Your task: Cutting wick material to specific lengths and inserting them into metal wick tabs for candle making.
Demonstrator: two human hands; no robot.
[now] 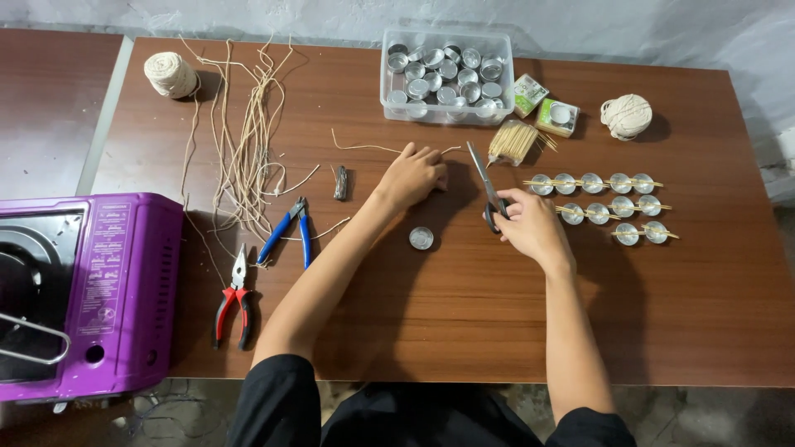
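Pinching what looks like the wick (373,148) under my left hand (414,175) at centre, I keep it taut; my right hand (530,223) grips the scissors (489,189), blades apart, beside it.

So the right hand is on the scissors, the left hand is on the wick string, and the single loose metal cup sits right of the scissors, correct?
Not quite. In the head view the loose metal cup lies left of the scissors, between the two forearms. The rest holds: right hand on the scissors, left hand on the wick string.
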